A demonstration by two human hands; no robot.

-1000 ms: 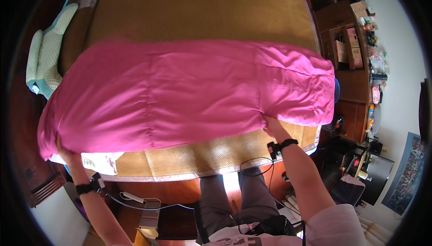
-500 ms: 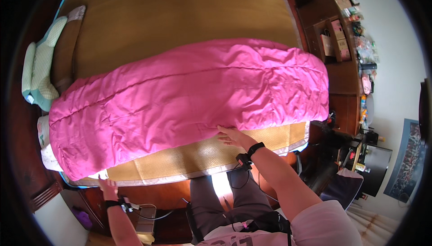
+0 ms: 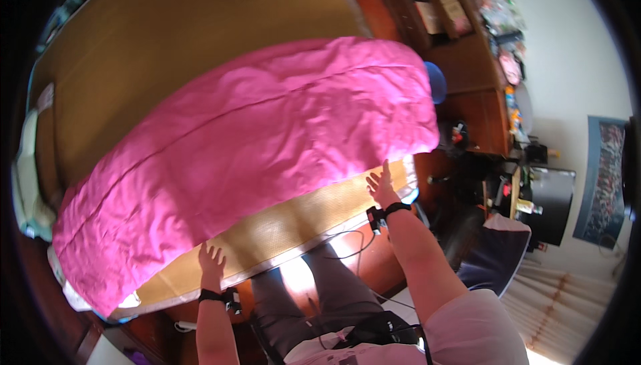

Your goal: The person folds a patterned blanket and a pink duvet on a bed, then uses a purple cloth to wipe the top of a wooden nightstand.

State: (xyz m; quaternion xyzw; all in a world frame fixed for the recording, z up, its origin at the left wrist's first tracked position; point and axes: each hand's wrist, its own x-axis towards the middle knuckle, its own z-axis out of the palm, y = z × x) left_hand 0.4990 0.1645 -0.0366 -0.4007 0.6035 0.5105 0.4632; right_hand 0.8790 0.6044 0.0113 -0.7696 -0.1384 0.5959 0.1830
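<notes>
Nearest the body, the left hand (image 3: 212, 263) and right hand (image 3: 382, 188) are both unclenched with fingers spread, close to the near edge of the pink quilt (image 3: 267, 131); whether any fingertip touches it, I cannot tell. Just beyond them, the wrinkled quilt lies in a long slanting band across the brown mat (image 3: 187, 38), which stretches away behind it.

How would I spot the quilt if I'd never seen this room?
Start with the big tan-matted bed. Along its near side, just beyond the open left hand and open right hand, lies a long, rumpled quilt. Its bright pink sets it apart from the pale green pillow near its left end.
</notes>
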